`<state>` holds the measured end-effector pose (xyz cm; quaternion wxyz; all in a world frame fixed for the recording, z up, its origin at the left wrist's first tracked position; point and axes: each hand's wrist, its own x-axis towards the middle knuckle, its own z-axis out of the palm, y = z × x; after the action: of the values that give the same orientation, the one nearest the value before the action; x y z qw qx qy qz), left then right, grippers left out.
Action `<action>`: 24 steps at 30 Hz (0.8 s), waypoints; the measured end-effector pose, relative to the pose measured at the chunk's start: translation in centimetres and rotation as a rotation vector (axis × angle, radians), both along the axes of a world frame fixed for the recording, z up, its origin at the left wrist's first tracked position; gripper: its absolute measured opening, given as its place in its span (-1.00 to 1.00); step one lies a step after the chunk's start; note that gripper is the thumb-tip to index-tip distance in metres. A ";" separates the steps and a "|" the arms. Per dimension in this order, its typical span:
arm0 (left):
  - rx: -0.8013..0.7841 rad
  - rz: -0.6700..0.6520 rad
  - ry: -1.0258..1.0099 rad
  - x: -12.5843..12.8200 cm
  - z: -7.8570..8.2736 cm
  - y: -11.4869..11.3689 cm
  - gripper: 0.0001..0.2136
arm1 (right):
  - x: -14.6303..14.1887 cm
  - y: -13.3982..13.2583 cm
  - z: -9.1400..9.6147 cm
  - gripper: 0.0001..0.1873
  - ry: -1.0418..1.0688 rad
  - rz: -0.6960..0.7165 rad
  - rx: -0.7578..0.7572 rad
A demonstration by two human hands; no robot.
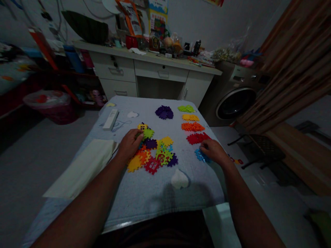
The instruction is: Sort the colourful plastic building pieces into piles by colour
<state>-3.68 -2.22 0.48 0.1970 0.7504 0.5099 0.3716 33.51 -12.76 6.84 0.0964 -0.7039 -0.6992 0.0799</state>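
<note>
My left hand (130, 144) is at the left edge of a mixed heap of flat, notched plastic building pieces (144, 156). Its fingers are curled beside a green piece (148, 133), and whatever they grip is hidden. Across the table my right hand (214, 151) hovers with bent fingers over a small pile of blue pieces (200, 155), its contents also out of sight. Just behind it lie red pieces (195, 138), then orange pieces (192, 126), yellow pieces (190, 117) and light green pieces (186, 109) in a column. Purple pieces (164, 112) form a separate pile farther back.
A blue-grey cloth (155, 196) covers the table. On its left are a white power strip (111, 119) and a pale folded sheet (82, 168). A cluttered desk (113, 69) and a washing machine (232, 93) stand behind; a stool (265, 144) is at right.
</note>
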 end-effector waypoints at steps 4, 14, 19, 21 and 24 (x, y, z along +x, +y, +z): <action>0.020 -0.004 -0.004 0.0 0.0 0.1 -0.64 | 0.3 0.3 -0.6 -0.90 -0.148 -0.040 0.023; 0.070 0.039 -0.005 -0.1 -0.3 0.3 -0.69 | -7.0 2.9 1.8 -0.79 -0.041 0.236 -0.038; 0.034 0.048 -0.014 0.0 -0.1 0.2 -0.68 | -13.6 4.8 2.0 -0.73 0.013 0.483 -0.065; 0.030 0.048 -0.012 0.0 -0.1 0.2 -0.67 | -15.7 5.5 1.4 -0.68 0.004 0.519 -0.050; 0.031 0.046 -0.008 -0.1 -0.4 0.4 -0.67 | -17.5 6.4 0.2 -0.64 0.000 0.537 -0.036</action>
<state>-3.75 -1.83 0.09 0.1791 0.7398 0.5205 0.3869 16.02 -6.34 7.08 0.0590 -0.4948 -0.8593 0.1149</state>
